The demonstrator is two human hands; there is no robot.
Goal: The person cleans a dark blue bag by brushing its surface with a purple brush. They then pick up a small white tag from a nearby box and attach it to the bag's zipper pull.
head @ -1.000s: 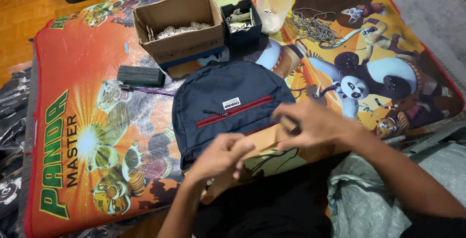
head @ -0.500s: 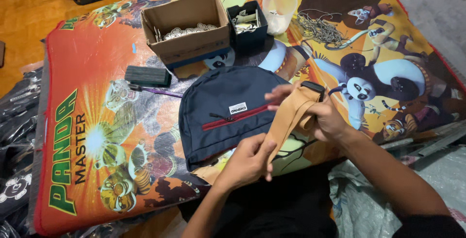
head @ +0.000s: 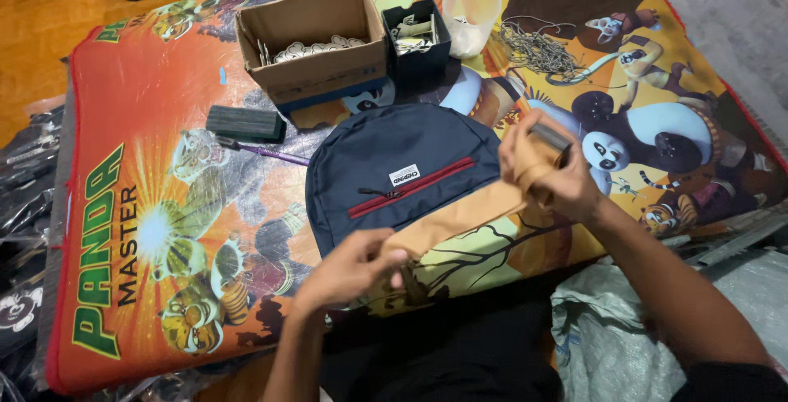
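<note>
A navy backpack (head: 386, 176) with a red zip and a small white label lies flat on a colourful cartoon-printed mat (head: 156, 123). A tan strap (head: 468, 213) stretches from its lower edge up to the right. My left hand (head: 349, 267) pinches the strap's lower end just below the bag. My right hand (head: 546, 168) grips the strap's upper end, where a dark buckle piece shows between the fingers, beside the bag's right edge.
Behind the bag stand an open cardboard box (head: 316, 41) of pale tags, a small black box (head: 417, 37), a clear plastic cup (head: 470, 15) and a heap of thin cords (head: 538, 49). A dark flat block (head: 245, 123) and a purple pen (head: 263, 152) lie left. Plastic sacking (head: 607, 336) is at lower right.
Both hands have drawn the tan strap out longer. My right hand rose up and to the right with the buckle end, and my left hand holds the lower end.
</note>
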